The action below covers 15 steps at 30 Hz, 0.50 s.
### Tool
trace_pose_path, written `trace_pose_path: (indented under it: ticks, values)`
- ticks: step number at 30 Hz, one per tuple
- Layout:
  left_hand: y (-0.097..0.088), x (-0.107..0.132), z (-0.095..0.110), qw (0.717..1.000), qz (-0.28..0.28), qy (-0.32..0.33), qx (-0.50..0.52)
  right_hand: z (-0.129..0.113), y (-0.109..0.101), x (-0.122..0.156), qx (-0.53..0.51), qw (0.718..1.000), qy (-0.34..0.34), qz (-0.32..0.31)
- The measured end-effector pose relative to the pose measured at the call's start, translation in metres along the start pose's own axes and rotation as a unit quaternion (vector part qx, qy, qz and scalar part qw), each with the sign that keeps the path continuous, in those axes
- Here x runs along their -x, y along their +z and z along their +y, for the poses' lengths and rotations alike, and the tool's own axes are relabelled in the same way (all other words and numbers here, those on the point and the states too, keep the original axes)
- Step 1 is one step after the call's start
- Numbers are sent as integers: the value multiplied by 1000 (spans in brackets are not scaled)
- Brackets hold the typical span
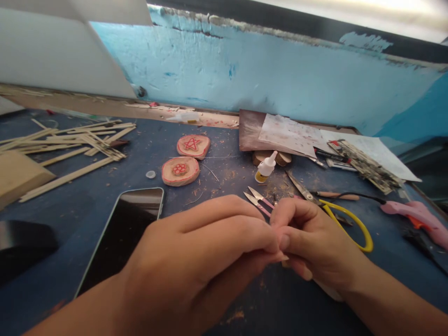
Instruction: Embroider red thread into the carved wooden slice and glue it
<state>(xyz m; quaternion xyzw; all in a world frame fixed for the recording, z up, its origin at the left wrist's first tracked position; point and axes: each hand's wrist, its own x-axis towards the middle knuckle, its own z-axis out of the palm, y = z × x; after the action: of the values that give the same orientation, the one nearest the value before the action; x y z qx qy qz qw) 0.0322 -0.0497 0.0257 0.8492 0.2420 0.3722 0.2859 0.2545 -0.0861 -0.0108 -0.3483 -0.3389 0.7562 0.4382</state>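
My left hand [206, 247] and my right hand [311, 238] meet at the fingertips above the near part of the table. Both are closed in a pinch, and whatever lies between the fingers is hidden. Just beyond them are small thread snips [259, 199] with pink handles, lying with their blades apart. Scissors [345, 219] with yellow handles rest behind my right hand. A white glue bottle [266, 167] with a pointed nozzle stands farther back. Two wood slices with red edges lie to its left, one bearing a star [192, 145], the other a flower [180, 171].
A phone [122, 228] lies by my left wrist. Wooden sticks [73, 140] and a wood block [21, 177] are at the left. A pink glue gun [416, 217] with a black cord sits at the right. Stained paper [287, 134] lies along the wall.
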Motion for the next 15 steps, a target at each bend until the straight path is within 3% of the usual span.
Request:
trace_pose_path:
  ticks: [4, 7, 11, 15]
  values:
    - [1, 2, 0, 1000, 0, -19, 16, 2, -1, 1, -13, 1000, 13, -25]
    - [3, 7, -1, 999, 32, -10, 5, 2, -1, 0, -14, 999, 14, -32]
    - [9, 16, -1, 999, 38, -2, 7, 2, -1, -1, 1, 1000, 6, -18]
    - [14, 19, 0, 997, 62, -48, -12, 3, 1, -1, 26, 1000, -9, 15]
